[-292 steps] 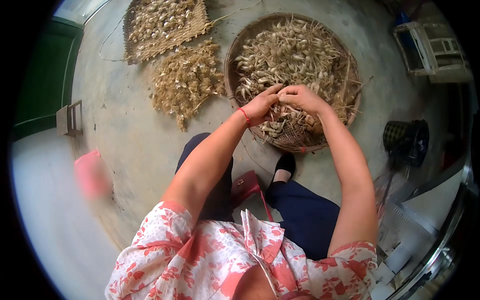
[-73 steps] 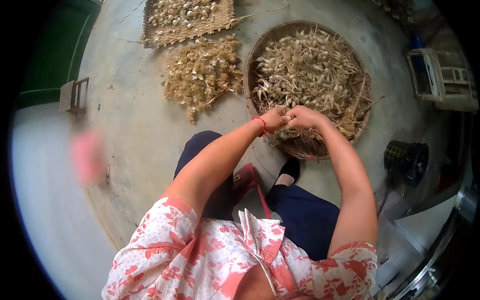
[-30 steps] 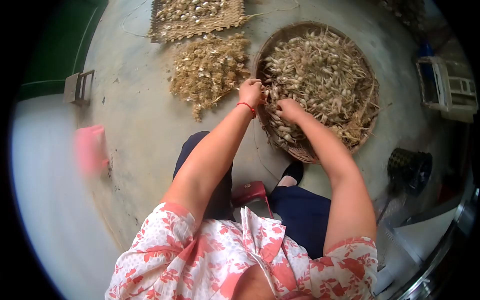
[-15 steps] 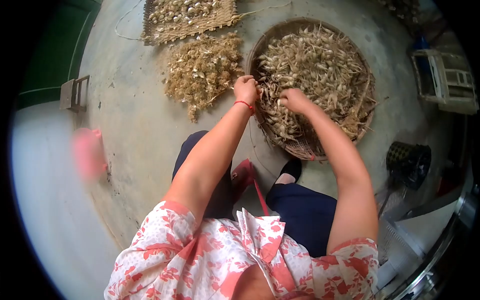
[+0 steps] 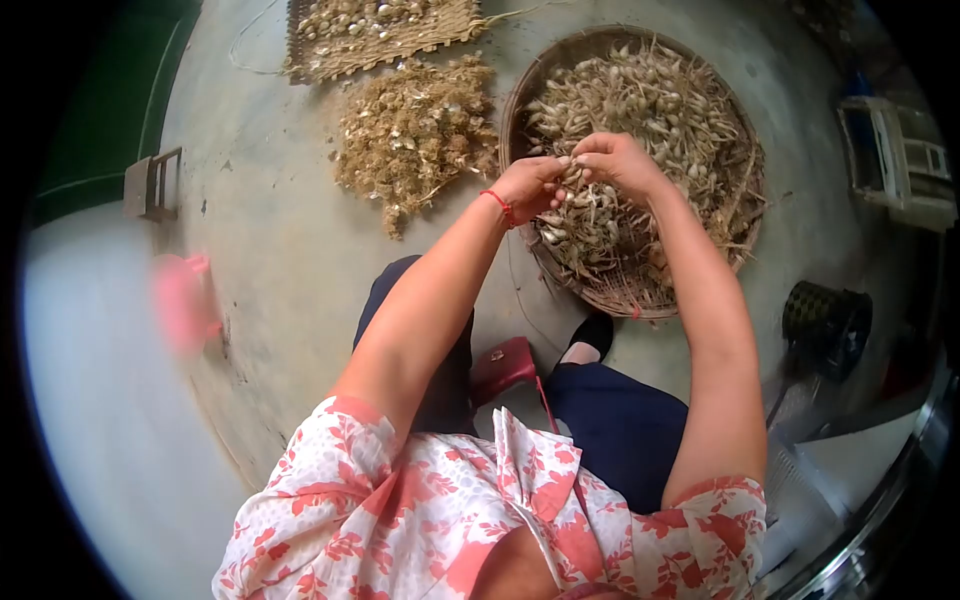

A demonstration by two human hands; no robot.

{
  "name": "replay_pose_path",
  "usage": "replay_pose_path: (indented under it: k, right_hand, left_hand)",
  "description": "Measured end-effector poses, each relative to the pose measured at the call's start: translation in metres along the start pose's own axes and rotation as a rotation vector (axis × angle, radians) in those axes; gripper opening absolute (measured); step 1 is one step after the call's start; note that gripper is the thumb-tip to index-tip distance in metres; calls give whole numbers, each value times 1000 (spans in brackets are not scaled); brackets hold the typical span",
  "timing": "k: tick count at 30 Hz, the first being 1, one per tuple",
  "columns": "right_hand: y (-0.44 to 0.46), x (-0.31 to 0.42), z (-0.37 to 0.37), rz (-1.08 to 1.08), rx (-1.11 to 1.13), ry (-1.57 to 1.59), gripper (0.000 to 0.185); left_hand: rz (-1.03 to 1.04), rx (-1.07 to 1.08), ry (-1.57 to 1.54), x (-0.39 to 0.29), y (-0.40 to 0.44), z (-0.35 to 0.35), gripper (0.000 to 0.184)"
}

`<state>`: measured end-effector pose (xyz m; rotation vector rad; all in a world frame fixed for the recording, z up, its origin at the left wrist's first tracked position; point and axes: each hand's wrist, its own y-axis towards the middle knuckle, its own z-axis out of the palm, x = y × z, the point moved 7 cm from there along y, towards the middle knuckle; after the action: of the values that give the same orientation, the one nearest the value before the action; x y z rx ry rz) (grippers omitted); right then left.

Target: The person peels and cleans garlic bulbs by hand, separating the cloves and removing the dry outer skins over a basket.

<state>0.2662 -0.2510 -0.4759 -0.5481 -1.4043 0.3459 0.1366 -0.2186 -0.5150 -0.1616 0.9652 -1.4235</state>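
Observation:
A round woven basket (image 5: 512, 110) holds a heap of pale bulbs with dry roots and stalks (image 5: 650, 100). Over its near left part my two hands meet, fingertips almost touching. My left hand (image 5: 535, 186), with a red string at the wrist, has its fingers curled around something small that I cannot make out. From the right, my right hand (image 5: 614, 162) pinches at the same spot with thumb and forefinger; what is between them is too small to tell. Below the hands lies a looser clump of bulbs (image 5: 580, 232).
Left of the basket is a pile of brown trimmings (image 5: 410, 140) on the floor. Beyond it lies a woven mat (image 5: 385, 50) with bulbs. A wooden stool (image 5: 150, 185), a pink object (image 5: 185, 300), a red bag (image 5: 505, 368), a dark bin (image 5: 825, 325) and a pale frame (image 5: 900, 160) stand around.
My hands, apart at the basket's left side half a second ago, have come together over it. My left hand moved right, and my right hand rose slightly away from the bulbs.

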Motion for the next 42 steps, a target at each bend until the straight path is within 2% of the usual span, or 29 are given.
replay_pose_path:
  k: [2, 4, 6, 8, 9, 11, 13, 15, 17, 20, 22, 23, 25, 27, 28, 29, 31, 33, 34, 35, 37, 38, 39, 41, 42]
  right_hand:
    - [-16, 5, -4, -32, -65, 5, 12]
    - [-25, 0, -7, -41, -110, 29, 10]
    - [-29, -7, -6, -73, -81, -278, 13]
    - [-36, -12, 3, -80, -142, -330, 16]
    - [-43, -12, 8, -45, -147, -382, 16]
    - [-55, -19, 16, -24, -96, -389, 15]
    - [-64, -29, 9, 49, -94, -378, 12]
    - [-67, -35, -6, 64, -175, -292, 11]
    - [-67, -33, -13, 77, -254, -198, 10]
    - [-60, -30, -10, 60, -142, -187, 10]
    - [-58, -29, -7, 20, -180, -131, 10]
    - [-57, -25, -4, -23, -221, -68, 11]
    - [-59, -25, -2, 6, -255, -130, 16]
    - [-57, -41, 7, 190, -117, -561, 18]
    - [-47, -61, 9, 112, -24, -967, 20]
    - [-51, -55, 12, 250, -104, -1116, 19]
    - [-28, -70, 8, 205, -250, -1258, 17]
    - [-4, -100, 5, 203, -267, -1173, 15]
    - [-1, -101, 5, 217, -290, -1081, 13]
    - [2, -99, 2, 207, -288, -1079, 13]
    - [3, -98, -6, 236, -188, -916, 14]
    - [2, -101, -12, 156, -247, -760, 16]
    - [3, -111, -11, 155, -245, -769, 16]
    - [2, -118, -9, 90, -362, -660, 19]
    - [3, -126, -1, 118, -327, -683, 23]
  left_hand:
    - [53, 61, -61, -1, 4, 11, 14]
    - [63, 2, -17, 3, 9, 15, 11]
    - [55, -2, 10, 11, 13, 25, 10]
    - [137, -314, 87, 19, 19, 3, 10]
    - [226, -416, 71, 19, 23, -7, 9]
    - [237, -550, 16, 13, 21, -23, 9]
    - [216, -502, 120, 9, 19, -21, 11]
    - [-69, -79, 250, 32, 23, 15, 15]
    - [-119, 147, 279, 40, 3, 49, 16]
    - [-53, 130, 355, 31, 4, 46, 15]
    - [86, -23, 285, 16, 5, 38, 16]
    - [175, -217, 171, 10, 13, 16, 17]
    - [174, -427, -3, 6, 12, -18, 18]
    - [159, -450, 59, 6, 15, -29, 21]
    - [104, -350, 434, 7, 19, -22, 23]
    - [44, -242, 808, 9, 20, -13, 26]
    - [-112, -64, 853, 45, 5, 9, 31]
    - [82, -23, 1383, 46, 7, 7, 32]
    - [175, -100, 1523, 38, 6, 8, 32]
    - [176, -110, 1528, 36, 6, 6, 32]
    - [243, -247, 1325, 22, 2, -3, 33]
    - [361, -279, 1464, 23, 5, -6, 33]
    - [367, -282, 1457, 31, 10, -11, 33]
    - [262, -196, 1455, 48, 18, -12, 30]
    - [209, -223, 1477, 53, 22, -10, 29]
